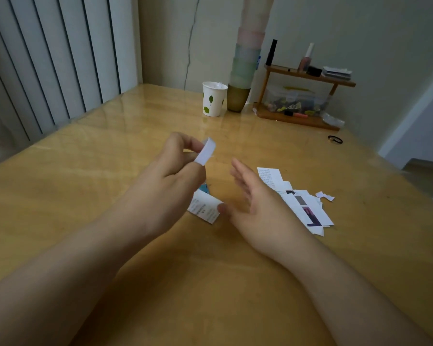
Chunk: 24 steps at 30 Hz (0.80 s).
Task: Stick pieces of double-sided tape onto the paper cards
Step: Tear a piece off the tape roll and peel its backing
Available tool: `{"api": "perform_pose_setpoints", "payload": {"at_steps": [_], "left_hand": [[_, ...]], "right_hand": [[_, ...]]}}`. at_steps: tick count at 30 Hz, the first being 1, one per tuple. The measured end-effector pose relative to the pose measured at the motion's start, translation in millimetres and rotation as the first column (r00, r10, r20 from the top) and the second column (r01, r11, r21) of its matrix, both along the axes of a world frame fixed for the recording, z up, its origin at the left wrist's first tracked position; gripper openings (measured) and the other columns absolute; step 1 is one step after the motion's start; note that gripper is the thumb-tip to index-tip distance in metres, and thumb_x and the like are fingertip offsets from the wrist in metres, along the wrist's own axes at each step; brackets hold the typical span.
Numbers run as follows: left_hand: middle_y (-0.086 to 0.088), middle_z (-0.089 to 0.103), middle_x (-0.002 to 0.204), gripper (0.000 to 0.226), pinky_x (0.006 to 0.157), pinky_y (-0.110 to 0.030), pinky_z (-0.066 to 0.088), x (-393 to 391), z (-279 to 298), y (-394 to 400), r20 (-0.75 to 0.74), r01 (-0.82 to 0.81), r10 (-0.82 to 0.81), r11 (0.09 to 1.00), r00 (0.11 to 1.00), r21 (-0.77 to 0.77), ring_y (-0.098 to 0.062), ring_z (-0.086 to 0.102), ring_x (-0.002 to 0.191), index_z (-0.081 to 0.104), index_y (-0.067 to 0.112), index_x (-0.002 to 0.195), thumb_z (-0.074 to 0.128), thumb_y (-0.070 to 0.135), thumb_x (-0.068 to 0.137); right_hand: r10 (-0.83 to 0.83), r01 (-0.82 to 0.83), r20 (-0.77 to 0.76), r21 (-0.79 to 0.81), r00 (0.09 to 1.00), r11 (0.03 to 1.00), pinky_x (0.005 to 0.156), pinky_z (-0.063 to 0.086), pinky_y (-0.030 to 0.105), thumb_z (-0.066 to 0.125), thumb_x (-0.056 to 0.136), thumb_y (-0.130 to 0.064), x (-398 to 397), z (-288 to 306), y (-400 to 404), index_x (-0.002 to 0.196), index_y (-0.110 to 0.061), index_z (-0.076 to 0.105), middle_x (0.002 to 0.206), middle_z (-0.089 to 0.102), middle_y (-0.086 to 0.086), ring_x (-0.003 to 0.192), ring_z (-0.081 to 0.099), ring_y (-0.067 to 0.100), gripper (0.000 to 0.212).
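Note:
My left hand (170,178) is raised above the table and pinches a short white strip of tape (206,151) between thumb and fingertips. Below it a printed paper card (205,208) lies on the wooden table (85,196), partly hidden by the hand, with a blue scrap showing at its upper edge. My right hand (255,203) hovers open beside the card, fingers straight, thumb close to the card's right edge. A pile of paper cards (303,203) lies just right of that hand.
A small torn scrap (325,196) lies right of the pile. At the back stand a white paper cup (213,99), a tall stack of cups (243,78), a wooden shelf (305,96) with small items, and a black hair tie (335,139).

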<state>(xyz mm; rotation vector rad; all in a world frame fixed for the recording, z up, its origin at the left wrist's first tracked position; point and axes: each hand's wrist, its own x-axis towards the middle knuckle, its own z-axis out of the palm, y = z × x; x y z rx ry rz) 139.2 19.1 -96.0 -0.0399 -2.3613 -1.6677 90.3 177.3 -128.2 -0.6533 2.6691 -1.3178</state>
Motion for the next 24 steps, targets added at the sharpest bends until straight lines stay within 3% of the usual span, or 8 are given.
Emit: {"api": "perform_pose_setpoints", "payload": {"at_steps": [2,5,7,10,13,16,21,24], "left_hand": [[0.016,0.054,0.058,0.018,0.061,-0.03,0.034,-0.7,-1.6,0.0,0.001,0.056,-0.056,0.998,0.998,0.01,-0.006,0.042,0.059,0.047,0.034,0.089,0.04,0.031,0.073],[0.012,0.052,0.058,0.02,0.06,-0.025,0.036,-1.1,-3.5,3.5,-0.016,0.156,-0.155,0.986,0.988,0.065,-0.008,0.043,0.059,0.051,0.024,0.09,0.043,0.024,0.073],[0.008,0.056,0.06,0.017,0.06,-0.02,0.04,-1.1,-4.4,7.6,-0.029,0.239,-0.238,0.963,0.971,0.123,-0.008,0.048,0.06,0.05,0.015,0.097,0.048,0.019,0.08],[-0.002,0.068,0.071,0.017,0.069,-0.028,0.046,0.5,-5.9,11.6,-0.034,0.317,-0.317,0.928,0.948,0.194,-0.014,0.061,0.071,0.048,0.009,0.106,0.055,0.015,0.092],[-0.006,0.074,0.088,0.032,0.074,-0.03,0.048,2.5,-3.6,12.4,-0.03,0.344,-0.346,0.913,0.938,0.221,-0.017,0.068,0.087,0.046,0.006,0.106,0.06,0.027,0.086],[-0.006,0.075,0.091,0.031,0.076,-0.024,0.05,3.4,-0.2,12.2,-0.029,0.351,-0.355,0.902,0.934,0.252,-0.016,0.069,0.093,0.047,0.003,0.101,0.058,0.021,0.078],[-0.011,0.073,0.086,0.024,0.085,-0.043,0.051,3.9,-1.0,11.8,-0.057,0.348,-0.344,0.912,0.937,0.216,-0.021,0.069,0.087,0.056,0.01,0.102,0.064,0.012,0.08],[-0.005,0.072,0.089,0.027,0.082,-0.042,0.052,5.0,-1.1,12.1,-0.076,0.333,-0.326,0.932,0.942,0.141,-0.018,0.068,0.081,0.06,0.016,0.106,0.059,0.014,0.079]], "right_hand": [[-0.058,0.052,-0.16,-0.044,0.985,0.998,0.109,0.035,0.028,0.061,0.091,-0.026,3.6,7.6,4.0,0.145,-0.04,0.027,0.14,0.04,-0.024,0.128,0.037,-0.004,0.065],[-0.088,-0.001,-0.394,-0.221,0.915,0.975,0.093,0.046,0.022,0.056,0.092,-0.026,12.4,16.9,6.2,0.131,-0.026,0.051,0.115,0.053,-0.018,0.107,0.053,0.001,0.04],[-0.095,-0.017,-0.529,-0.204,0.844,0.979,0.089,0.044,0.015,0.055,0.091,-0.025,17.2,19.5,7.2,0.124,-0.019,0.059,0.113,0.054,-0.014,0.104,0.055,0.003,0.034],[-0.074,-0.011,-0.66,-0.125,0.748,0.992,0.092,0.039,0.011,0.059,0.089,-0.019,19.6,21.0,7.5,0.116,-0.011,0.064,0.119,0.057,-0.002,0.108,0.054,0.004,0.029],[-0.07,-0.007,-0.685,-0.109,0.725,0.994,0.093,0.04,0.011,0.062,0.087,-0.018,20.9,21.3,8.2,0.113,-0.009,0.066,0.121,0.062,0.0,0.111,0.055,0.005,0.028],[-0.09,-0.026,-0.674,-0.16,0.733,0.987,0.092,0.047,0.02,0.065,0.086,-0.019,22.6,22.5,9.3,0.111,-0.01,0.067,0.12,0.064,-0.002,0.11,0.058,0.004,0.027],[-0.132,-0.038,-0.58,-0.271,0.804,0.962,0.087,0.053,0.022,0.067,0.082,-0.015,20.8,21.9,11.5,0.107,-0.011,0.069,0.116,0.065,-0.006,0.103,0.064,0.005,0.025],[-0.123,-0.055,-0.458,-0.356,0.88,0.933,0.087,0.05,0.015,0.068,0.081,-0.015,20.9,23.7,13.6,0.101,-0.016,0.068,0.113,0.066,-0.01,0.101,0.065,0.002,0.02]]}}
